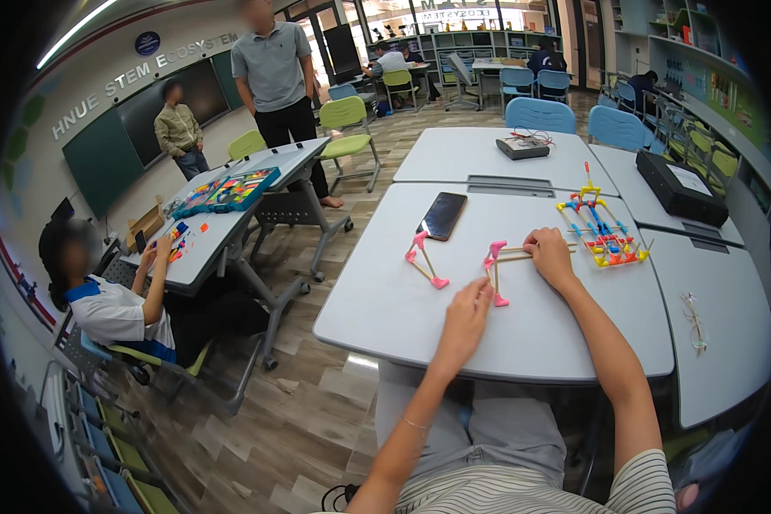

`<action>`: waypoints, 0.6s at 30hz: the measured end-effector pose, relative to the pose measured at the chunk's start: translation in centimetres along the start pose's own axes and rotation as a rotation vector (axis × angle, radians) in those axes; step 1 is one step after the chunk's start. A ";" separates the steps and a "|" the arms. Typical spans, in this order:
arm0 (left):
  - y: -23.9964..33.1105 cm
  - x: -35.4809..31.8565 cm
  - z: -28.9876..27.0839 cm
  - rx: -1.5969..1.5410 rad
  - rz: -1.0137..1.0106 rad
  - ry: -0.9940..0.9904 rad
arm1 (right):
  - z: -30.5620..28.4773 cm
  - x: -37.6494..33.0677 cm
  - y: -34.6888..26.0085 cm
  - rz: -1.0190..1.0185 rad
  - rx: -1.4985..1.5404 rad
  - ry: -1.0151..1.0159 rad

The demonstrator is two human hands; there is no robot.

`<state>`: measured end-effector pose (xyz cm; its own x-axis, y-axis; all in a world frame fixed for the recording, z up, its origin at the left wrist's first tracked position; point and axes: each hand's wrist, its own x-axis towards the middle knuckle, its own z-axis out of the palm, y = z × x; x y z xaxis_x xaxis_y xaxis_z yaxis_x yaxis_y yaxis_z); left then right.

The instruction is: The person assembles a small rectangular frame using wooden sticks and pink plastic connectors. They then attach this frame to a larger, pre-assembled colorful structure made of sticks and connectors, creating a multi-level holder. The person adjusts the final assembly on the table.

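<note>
On the white table (385,300) stands a small frame of wooden sticks and pink connectors (497,265). My left hand (464,321) touches its near lower pink connector with the fingertips. My right hand (550,255) grips the sticks at the frame's right end. A second, separate piece of sticks with pink connectors (424,257) lies to the left, apart from both hands. A larger model of sticks with yellow, blue and red connectors (601,230) stands just right of my right hand.
A black phone (443,215) lies face up behind the pink pieces. Glasses (694,321) lie on the right table, a black case (678,184) farther back. A seated person works at the left table (206,248); two people stand beyond it.
</note>
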<state>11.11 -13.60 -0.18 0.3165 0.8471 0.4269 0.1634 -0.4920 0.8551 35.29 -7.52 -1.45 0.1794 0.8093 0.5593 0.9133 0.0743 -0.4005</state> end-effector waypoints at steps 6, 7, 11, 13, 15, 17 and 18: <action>-0.1 -1.6 2.2 0.290 0.105 0.023 | 0.2 -0.2 -0.4 -0.050 0.011 0.030; 0.1 -1.4 2.4 0.309 0.099 0.034 | 0.1 -0.3 -0.4 -0.065 0.011 0.034; 0.4 -0.4 3.1 0.413 0.064 0.014 | -0.3 -0.3 -0.3 -0.106 0.034 0.131; -0.1 -0.2 2.9 0.338 0.039 0.006 | -1.0 -0.3 -0.6 -0.109 0.045 0.178; -0.7 0.2 2.1 0.326 0.032 0.002 | -2.9 -0.4 -2.0 -0.114 0.060 0.177; -1.0 0.7 1.4 0.363 0.047 -0.008 | -5.1 -0.7 -2.7 -0.079 0.281 0.005; -0.9 0.9 0.9 0.356 0.024 -0.029 | -6.0 -0.7 -3.0 -0.063 0.394 -0.085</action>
<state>12.05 -12.54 -0.83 0.3499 0.8309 0.4326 0.4695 -0.5552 0.6866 34.61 -11.85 3.73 0.0813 0.8401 0.5363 0.7085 0.3298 -0.6239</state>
